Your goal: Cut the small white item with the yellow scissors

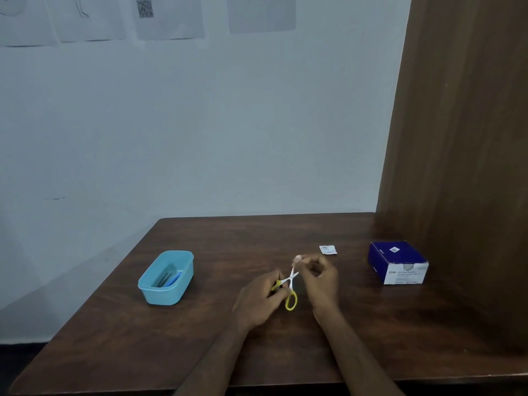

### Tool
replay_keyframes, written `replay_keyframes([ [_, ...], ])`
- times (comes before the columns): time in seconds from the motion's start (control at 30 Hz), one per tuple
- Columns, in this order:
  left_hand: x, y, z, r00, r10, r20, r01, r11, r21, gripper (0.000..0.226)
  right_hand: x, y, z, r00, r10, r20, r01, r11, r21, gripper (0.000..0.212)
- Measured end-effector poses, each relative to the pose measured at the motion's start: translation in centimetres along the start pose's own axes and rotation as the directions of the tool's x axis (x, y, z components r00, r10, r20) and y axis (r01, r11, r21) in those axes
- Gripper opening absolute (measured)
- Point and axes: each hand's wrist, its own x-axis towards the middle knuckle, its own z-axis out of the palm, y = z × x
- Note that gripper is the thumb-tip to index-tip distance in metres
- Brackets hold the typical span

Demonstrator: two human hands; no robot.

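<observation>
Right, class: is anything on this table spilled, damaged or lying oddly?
Nothing is spilled or visibly broken. One small white packet lies loose on the table, apart from the blue box. The left hand holds the scissors open, and the right hand pinches something small and white at the blades.

Only thing I can actually read is on the blue and white box (397,262) at the right of the table (200,338): its white front says "BD", then what looks like "Alcohol Swabs", though it's blurry. Smaller lines under that are unreadable. The box top has a little white sticker with a code. The small white sachet (328,249) has print too tiny to read. One sheet on the wall (168,17) shows a QR code (145,8).
</observation>
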Motion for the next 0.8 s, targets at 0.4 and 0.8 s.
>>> replay_keyframes([
  [0.4, 0.4, -0.7, 0.4, 0.992, -0.058, -0.115, 0.039, 0.986, -0.163, 0.038, -0.4, -0.2, -0.1, 0.956, 0.1, 0.274, -0.126, 0.989, 0.079, 0.018],
  [0.8, 0.4, -0.6, 0.6, 0.99, -0.078, -0.12, 0.057, 0.985, -0.165, 0.048, -0.7, -1.0, -0.2, 0.96, 0.148, 0.236, -0.169, 0.983, 0.071, 0.031],
])
